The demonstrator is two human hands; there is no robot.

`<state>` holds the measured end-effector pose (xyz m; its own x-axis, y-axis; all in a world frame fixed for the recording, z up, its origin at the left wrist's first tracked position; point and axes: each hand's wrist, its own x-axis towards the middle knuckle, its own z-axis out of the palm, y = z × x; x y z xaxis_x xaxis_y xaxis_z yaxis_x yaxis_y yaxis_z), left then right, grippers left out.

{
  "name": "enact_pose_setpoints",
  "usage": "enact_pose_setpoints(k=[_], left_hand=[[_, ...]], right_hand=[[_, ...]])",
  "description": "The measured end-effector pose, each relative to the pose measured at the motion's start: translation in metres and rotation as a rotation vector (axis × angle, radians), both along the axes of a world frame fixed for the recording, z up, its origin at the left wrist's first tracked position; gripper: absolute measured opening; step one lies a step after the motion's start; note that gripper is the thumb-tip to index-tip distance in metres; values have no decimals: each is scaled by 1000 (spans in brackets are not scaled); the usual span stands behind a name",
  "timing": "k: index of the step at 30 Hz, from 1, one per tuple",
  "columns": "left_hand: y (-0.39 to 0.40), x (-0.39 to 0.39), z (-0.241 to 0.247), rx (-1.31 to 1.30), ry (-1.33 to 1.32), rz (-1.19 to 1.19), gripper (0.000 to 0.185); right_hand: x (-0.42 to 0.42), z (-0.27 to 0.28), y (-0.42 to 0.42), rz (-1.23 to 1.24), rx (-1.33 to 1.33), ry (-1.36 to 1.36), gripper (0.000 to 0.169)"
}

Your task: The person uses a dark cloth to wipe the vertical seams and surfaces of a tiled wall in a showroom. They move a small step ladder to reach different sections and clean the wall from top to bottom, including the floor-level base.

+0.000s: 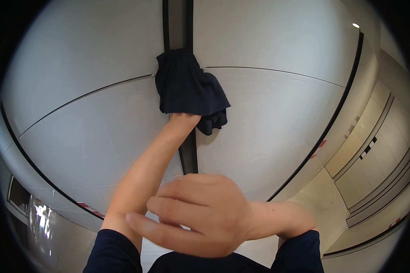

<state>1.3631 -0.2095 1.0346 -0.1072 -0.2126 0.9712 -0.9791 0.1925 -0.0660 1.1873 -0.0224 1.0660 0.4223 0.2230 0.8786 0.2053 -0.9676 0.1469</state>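
A dark navy cloth (181, 82) lies bunched against a dark recessed strip (190, 153) between two pale wall panels. My left hand (185, 118) reaches up under the cloth and holds it there. Only the heel of that hand and the wrist show; its fingers are covered. Loose folds of the cloth hang to the right of the wrist. Closer to the camera, my right hand (205, 215) hovers before my chest with nothing in it. Its back faces me, and the bent fingers are a little apart, overlapping my left forearm in the view.
Pale panels (99, 136) with thin seams spread to both sides, bounded by black trim (328, 133). Red-and-white striped markings (318, 148) are low near the outer edges. A tiled wall (369, 163) stands at right. Something shiny (42, 218) reflects light at lower left.
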Motion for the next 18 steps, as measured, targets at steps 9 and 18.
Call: enact_pose_setpoints(k=[9,18], left_hand=[[18,-5,-137,452,-32,75,48],[16,-28,-323,373,-43,-107,40]], right_hand=[[-3,16,65,-178,-123,376,23],[-25,8,51,-211,-91,594,20]])
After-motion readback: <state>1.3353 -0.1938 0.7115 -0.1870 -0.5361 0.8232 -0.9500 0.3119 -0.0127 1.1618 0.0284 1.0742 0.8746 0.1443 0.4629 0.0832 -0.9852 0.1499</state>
